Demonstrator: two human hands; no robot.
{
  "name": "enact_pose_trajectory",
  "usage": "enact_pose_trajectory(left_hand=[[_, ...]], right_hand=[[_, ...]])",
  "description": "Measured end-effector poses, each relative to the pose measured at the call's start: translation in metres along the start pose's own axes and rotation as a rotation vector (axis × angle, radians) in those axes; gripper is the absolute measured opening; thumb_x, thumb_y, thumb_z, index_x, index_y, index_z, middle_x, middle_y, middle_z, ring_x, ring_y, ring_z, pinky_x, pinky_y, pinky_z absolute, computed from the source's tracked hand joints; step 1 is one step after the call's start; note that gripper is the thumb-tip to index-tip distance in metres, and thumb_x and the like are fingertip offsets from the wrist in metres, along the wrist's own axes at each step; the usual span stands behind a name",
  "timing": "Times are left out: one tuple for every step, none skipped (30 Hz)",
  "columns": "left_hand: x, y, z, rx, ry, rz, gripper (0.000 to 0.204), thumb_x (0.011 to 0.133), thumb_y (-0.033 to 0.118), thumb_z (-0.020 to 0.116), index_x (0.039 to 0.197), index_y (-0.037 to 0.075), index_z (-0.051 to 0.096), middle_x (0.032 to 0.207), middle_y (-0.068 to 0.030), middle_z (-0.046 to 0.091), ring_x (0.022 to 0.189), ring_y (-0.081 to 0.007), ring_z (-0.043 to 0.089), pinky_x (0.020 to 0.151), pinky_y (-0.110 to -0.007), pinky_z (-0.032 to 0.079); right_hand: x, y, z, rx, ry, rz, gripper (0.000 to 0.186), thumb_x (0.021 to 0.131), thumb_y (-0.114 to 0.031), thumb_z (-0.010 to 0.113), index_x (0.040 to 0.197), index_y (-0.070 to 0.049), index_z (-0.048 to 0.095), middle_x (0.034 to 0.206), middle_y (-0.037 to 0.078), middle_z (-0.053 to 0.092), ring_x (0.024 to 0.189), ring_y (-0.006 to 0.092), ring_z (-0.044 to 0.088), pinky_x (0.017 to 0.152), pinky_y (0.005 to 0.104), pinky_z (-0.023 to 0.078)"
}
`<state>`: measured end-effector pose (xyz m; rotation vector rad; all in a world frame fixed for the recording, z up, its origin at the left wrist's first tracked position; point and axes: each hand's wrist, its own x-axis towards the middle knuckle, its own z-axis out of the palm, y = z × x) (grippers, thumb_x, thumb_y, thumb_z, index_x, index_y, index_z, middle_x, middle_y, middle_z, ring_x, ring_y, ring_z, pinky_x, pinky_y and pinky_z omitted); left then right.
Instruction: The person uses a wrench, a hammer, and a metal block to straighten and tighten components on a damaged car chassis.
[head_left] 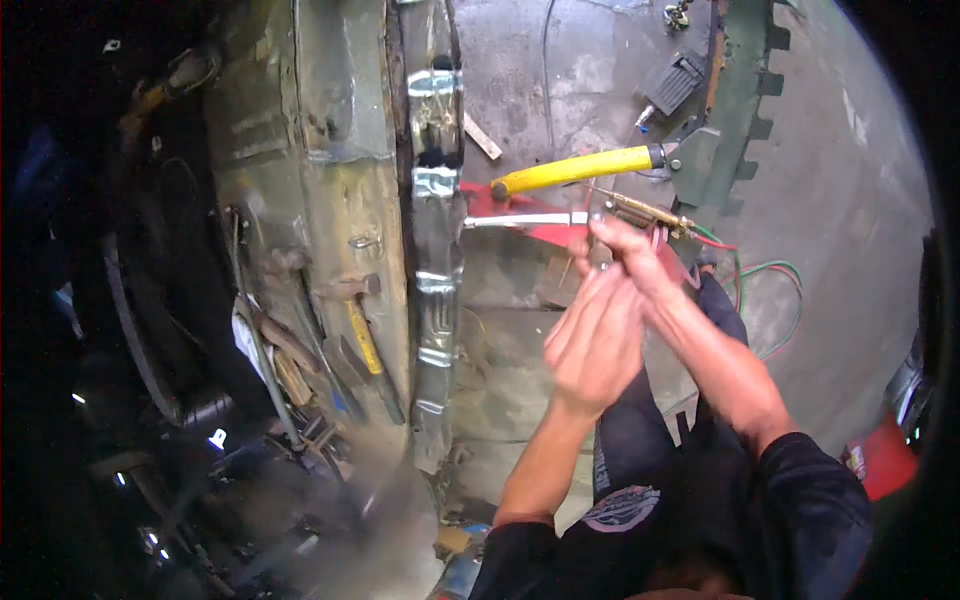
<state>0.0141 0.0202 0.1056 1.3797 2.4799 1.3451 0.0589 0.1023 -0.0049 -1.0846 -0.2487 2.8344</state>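
Close together in front of me, my left hand (pixel 597 325) and my right hand (pixel 632 250) meet above the floor. A slim chrome rod (pixel 525 221) reaches left from the fingertips of my right hand, which is closed around its near end. The rod's far tip comes up to the edge of a long metal sill (pixel 436 250). My left hand, just below, has its fingers folded together against the right. What lies inside its fingers is hidden. Just beyond my right hand is a brass gas torch (pixel 640 208).
A yellow bar (pixel 580 172) with dark ends lies beyond the rod, over red metal (pixel 490 204). Red and green hoses (pixel 798 282) loop to the right. Hammers, one yellow-handled (pixel 363 335), rest on the worn metal panel (pixel 345 210) at left. A black pedal-like block (pixel 676 84) lies farther off.
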Motion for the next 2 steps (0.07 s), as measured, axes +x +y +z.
enact_pose_trajectory(left_hand=[[-0.018, -0.001, -0.005, -0.017, 0.017, -0.039, 0.015, 0.086, -0.006, 0.067, 0.100, -0.008, 0.069, 0.097, -0.0198, 0.074, 0.093, -0.0328, 0.074, 0.081, -0.039, 0.061], [-0.031, 0.001, -0.022, -0.027, -0.034, -0.270, 0.017, 0.089, -0.002, 0.066, 0.105, -0.007, 0.070, 0.097, -0.0184, 0.075, 0.092, -0.0339, 0.074, 0.085, -0.041, 0.060]], right_hand=[[0.008, -0.016, 0.002, -0.054, -0.174, -0.098, 0.057, 0.088, -0.023, 0.071, 0.136, -0.008, 0.045, 0.086, 0.007, 0.060, 0.072, 0.0200, 0.061, 0.064, 0.0316, 0.051], [0.013, -0.030, 0.020, -0.267, -0.242, -0.128, 0.061, 0.088, -0.029, 0.071, 0.140, -0.012, 0.043, 0.092, 0.008, 0.061, 0.073, 0.0220, 0.061, 0.064, 0.0358, 0.054]])
